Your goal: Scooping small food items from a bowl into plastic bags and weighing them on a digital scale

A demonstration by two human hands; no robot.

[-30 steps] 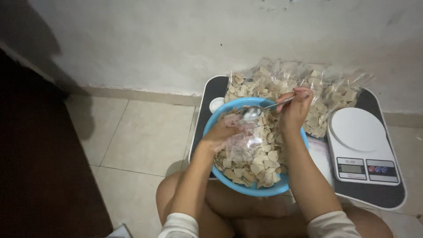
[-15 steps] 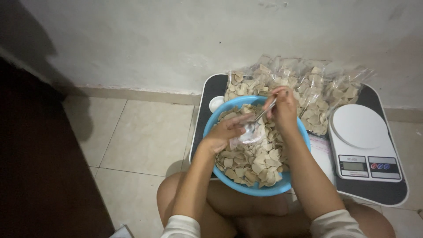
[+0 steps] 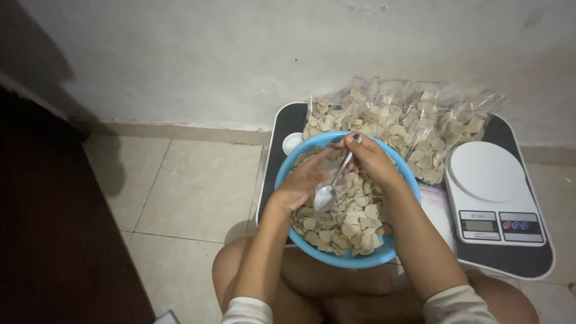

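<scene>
A blue bowl (image 3: pixel 396 245) full of pale, flat chips (image 3: pixel 354 222) rests on my lap at the tray's near edge. My left hand (image 3: pixel 305 180) holds a small clear plastic bag (image 3: pixel 332 173) over the chips, its mouth turned up. In my right hand (image 3: pixel 372 158) is a metal spoon (image 3: pixel 329 191), handle up, its bowl tilted down inside the bag's opening. Both hands hover above the middle of the bowl.
Several sealed clear bags of chips (image 3: pixel 396 120) lean against the wall at the back of a black tray (image 3: pixel 282 129). A white digital kitchen scale (image 3: pixel 491 189) sits on the tray at the right. A small white cap (image 3: pixel 293 141) lies left of the bowl. Tiled floor spreads to the left.
My right hand has swung the spoon from level above the bowl's far rim down and leftward, so its bowl now points into the bag. My left hand stays on the bag.
</scene>
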